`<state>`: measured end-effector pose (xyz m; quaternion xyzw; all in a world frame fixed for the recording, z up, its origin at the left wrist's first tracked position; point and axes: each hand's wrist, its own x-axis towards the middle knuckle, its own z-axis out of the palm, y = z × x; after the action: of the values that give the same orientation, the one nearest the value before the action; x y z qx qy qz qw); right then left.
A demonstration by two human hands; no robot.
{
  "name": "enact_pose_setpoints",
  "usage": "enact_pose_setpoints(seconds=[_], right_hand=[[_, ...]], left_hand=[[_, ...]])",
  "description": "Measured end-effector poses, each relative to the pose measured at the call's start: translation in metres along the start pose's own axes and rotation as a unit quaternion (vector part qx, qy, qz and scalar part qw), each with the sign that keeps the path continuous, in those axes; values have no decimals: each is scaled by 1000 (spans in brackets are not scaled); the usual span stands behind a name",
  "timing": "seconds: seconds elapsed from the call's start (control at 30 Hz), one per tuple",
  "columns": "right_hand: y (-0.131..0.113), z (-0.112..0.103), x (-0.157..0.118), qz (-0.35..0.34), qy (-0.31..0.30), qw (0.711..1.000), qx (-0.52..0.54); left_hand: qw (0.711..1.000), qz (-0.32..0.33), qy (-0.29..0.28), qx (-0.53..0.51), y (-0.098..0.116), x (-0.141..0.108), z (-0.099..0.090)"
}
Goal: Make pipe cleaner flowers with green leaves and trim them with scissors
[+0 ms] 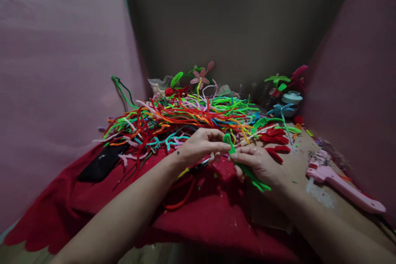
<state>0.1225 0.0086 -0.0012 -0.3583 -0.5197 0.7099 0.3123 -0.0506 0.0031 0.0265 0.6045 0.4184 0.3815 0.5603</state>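
Observation:
A green pipe-cleaner piece [229,141] is held between both hands above the red cloth. My left hand [206,145] pinches its looped upper end between thumb and fingers. Closed round its middle is my right hand [252,161], and the green strands stick out below that palm toward the lower right. Just behind the hands lies a big heap of coloured pipe cleaners [188,111]. Red fuzzy petals [274,137] rest right beside my right hand. Partly hidden beneath my left wrist is a tool with a yellow and black handle [184,172].
A pink glue gun [346,189] lies on a brown board [297,173] at the right. The black pouch [102,163] is at the left on the red cloth [77,189]. Farther back are a pink flower [200,77], a blue flower [280,109] and a jar with a pale lid [292,97].

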Motion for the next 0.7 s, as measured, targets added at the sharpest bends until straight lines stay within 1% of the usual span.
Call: enact_pose_setpoints(seconds=[0.07, 0.17, 0.23, 0.33, 0.37, 0.43, 0.53, 0.63, 0.7], right_hand=[[1, 3, -1, -15, 19, 1000, -4], [3, 6, -2, -35, 10, 999, 4], [3, 8, -2, -39, 8, 999, -15], [3, 9, -3, -19, 19, 999, -46], [3, 9, -3, -8, 23, 999, -49], [4, 9, -3, 15, 31, 998, -45], [5, 8, -1, 29, 37, 998, -32], [5, 9, -2, 21, 36, 999, -34], [3, 10, -3, 20, 28, 998, -47]], left_hand=[[1000, 7, 16, -23, 0, 0, 0], [999, 13, 30, -18, -2, 0, 3], [999, -2, 47, -3, -2, -1, 7], [994, -30, 94, 42, 0, -2, 13], [992, -29, 110, 61, 1, -2, 14], [987, -6, 130, 95, 2, -2, 15], [985, 21, 130, 114, 4, -2, 15], [989, 28, 118, 83, 8, -3, 14], [992, 45, 103, 64, 9, -3, 14]])
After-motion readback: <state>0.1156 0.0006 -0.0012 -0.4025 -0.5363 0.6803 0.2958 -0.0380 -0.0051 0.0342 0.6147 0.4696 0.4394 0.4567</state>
